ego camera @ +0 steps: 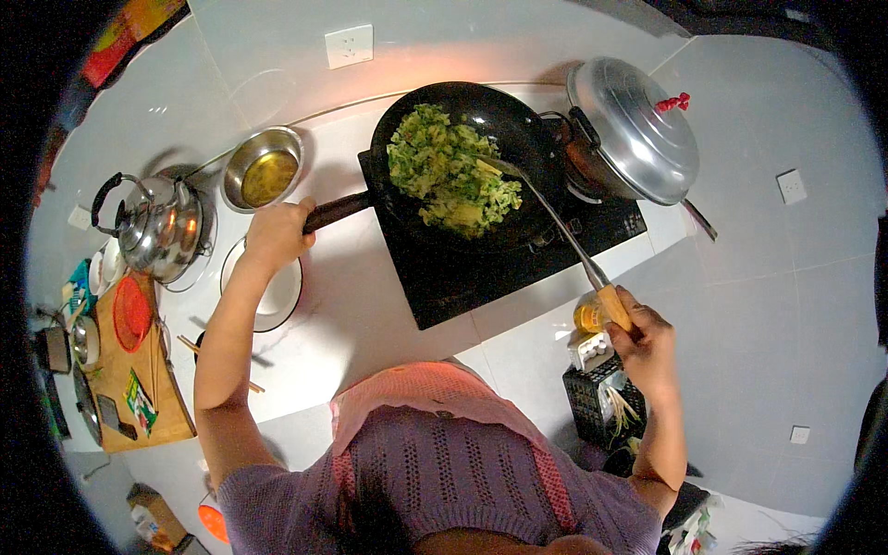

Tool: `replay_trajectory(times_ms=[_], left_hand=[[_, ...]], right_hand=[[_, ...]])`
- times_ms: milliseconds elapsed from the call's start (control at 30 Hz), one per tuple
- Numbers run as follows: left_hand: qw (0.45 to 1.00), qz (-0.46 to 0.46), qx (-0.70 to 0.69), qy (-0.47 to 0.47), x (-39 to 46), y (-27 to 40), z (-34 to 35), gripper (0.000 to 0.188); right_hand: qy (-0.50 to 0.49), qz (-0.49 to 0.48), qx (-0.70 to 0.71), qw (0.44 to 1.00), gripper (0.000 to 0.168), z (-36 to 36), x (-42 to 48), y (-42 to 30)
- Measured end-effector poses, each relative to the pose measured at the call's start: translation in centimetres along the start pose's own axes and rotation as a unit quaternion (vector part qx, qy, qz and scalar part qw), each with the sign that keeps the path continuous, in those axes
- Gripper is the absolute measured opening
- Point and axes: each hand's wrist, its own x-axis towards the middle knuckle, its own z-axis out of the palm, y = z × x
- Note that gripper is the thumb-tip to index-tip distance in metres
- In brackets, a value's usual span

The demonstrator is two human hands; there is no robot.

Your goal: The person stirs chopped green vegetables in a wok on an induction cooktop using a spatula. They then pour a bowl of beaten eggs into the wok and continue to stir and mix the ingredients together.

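Observation:
My left hand (279, 234) grips the dark handle of a black wok (499, 114), which sits on a black glass cooktop (430, 291). Chopped green vegetables mixed with yellowish pieces (444, 170) lie in the wok, mostly on its left side. With my right hand (645, 341) I hold a metal spatula (558, 220) by its wooden handle; its blade rests at the right edge of the food. Beside my left hand are a steel bowl of yellow liquid (267, 177) and, partly under my forearm, a white dish with a dark rim (277, 298).
A lidded pot (635, 132) stands close on the wok's right. At left are a steel kettle (161, 225), a wooden cutting board (114, 368) with a red basket (132, 314), and chopsticks (255, 387). Below right stands a black crate (586, 409).

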Motion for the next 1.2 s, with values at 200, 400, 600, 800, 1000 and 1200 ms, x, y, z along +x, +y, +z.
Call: replay_trajectory(times_ms=[200,400,600,800,1000,1200], left_hand=[[1.0,-0.015,-0.003,-0.008,-0.7,0.8,0.0,0.026],[1.0,-0.021,-0.013,-0.005,-0.9,0.9,-0.1,0.025],[0.999,-0.025,-0.016,-0.021,-1.0,0.9,-0.5,0.026],[0.999,-0.028,-0.024,-0.026,-0.7,1.0,-0.6,0.027],[0.999,-0.026,-0.021,-0.043,-0.5,1.0,-0.6,0.029],[0.999,-0.029,-0.014,-0.021,-0.9,0.8,-0.3,0.03]], right_hand=[[-0.049,0.078,0.018,0.996,0.042,-2.9,-0.2,-1.9],[-0.096,0.005,-0.203,0.975,0.048,-6.5,-0.1,-5.1],[-0.147,-0.051,-0.266,0.951,0.042,-7.5,1.6,-6.9],[-0.161,-0.108,-0.218,0.957,0.044,-2.3,5.2,-5.4],[-0.142,-0.128,-0.195,0.962,0.044,1.6,6.8,-5.1],[-0.17,0.029,-0.013,0.985,0.039,-3.9,6.0,-5.6]])
